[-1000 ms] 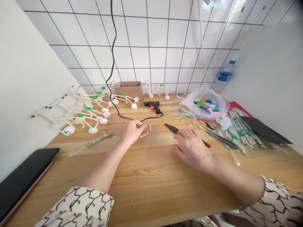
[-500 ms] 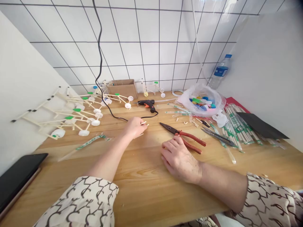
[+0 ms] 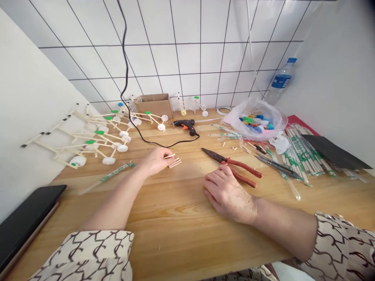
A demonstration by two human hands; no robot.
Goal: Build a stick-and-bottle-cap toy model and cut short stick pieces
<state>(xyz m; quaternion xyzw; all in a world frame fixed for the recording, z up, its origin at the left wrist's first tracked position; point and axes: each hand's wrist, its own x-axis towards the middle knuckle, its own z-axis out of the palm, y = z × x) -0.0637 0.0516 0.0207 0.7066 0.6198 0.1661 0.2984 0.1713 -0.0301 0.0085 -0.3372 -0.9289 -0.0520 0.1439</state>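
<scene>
My left hand (image 3: 157, 160) is closed in a pinch on a short wooden stick (image 3: 170, 156), low over the table left of centre. Just beneath it and to its right, several more short sticks (image 3: 175, 163) lie close together on the wood. My right hand (image 3: 230, 194) rests on the table with its fingers curled; whatever is inside them, if anything, is hidden. Right behind it lie long-nose pliers (image 3: 245, 167) with red handles, their jaws pointing away to the left. The fingers come up against the near handle, but I cannot tell whether they touch it.
Stick-built models (image 3: 99, 144) with bottle-cap wheels crowd the left. A glue gun (image 3: 187, 125) with a black cord lies behind my hands. Further right are a bag of caps (image 3: 260, 121), scissors (image 3: 278, 166) and packs of sticks (image 3: 304, 152). A phone (image 3: 32, 218) sits front left.
My left hand has drawn back left a little, and several short sticks now show on the table beside its fingertips. My right hand stays in place by the pliers. The view has shifted slightly.
</scene>
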